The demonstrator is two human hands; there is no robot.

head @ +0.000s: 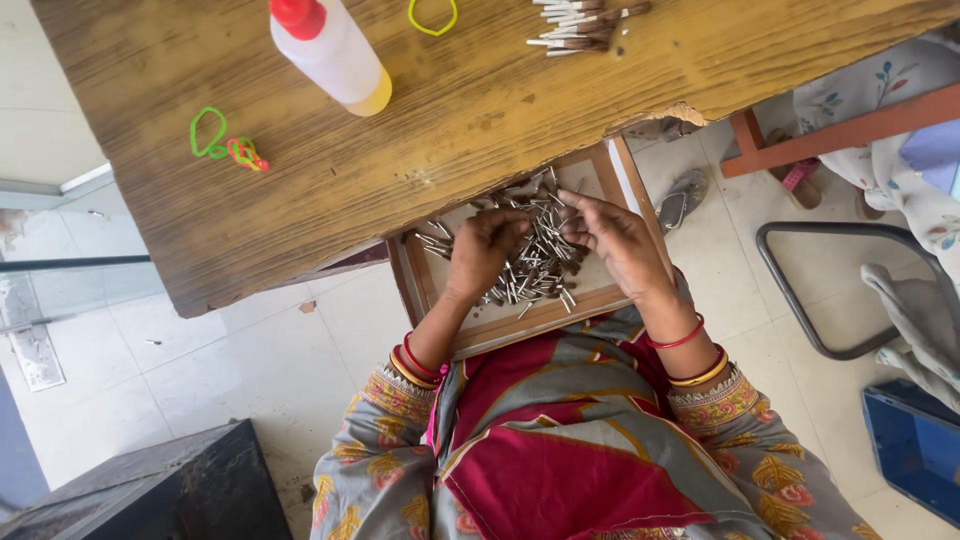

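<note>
Centre frame, over a wooden tray (pixel 500 335) on the lap: left hand (pixel 487 250) curled into the heap of small metal sticks (pixel 535 250); right hand (pixel 612 235) half-open, fingers pinching several. Upper left on the wooden table (pixel 420 140): translucent red-capped squeeze bottle (pixel 330 50); green rubber bands (pixel 215 140) beside.

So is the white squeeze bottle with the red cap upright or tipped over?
Tipped: the white squeeze bottle lies on its side on the wooden table.

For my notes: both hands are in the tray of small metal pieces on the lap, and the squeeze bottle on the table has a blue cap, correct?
Not quite: in the head view the squeeze bottle has a red cap, not blue. Both the left hand and right hand are in the tray of metal pieces.
</note>
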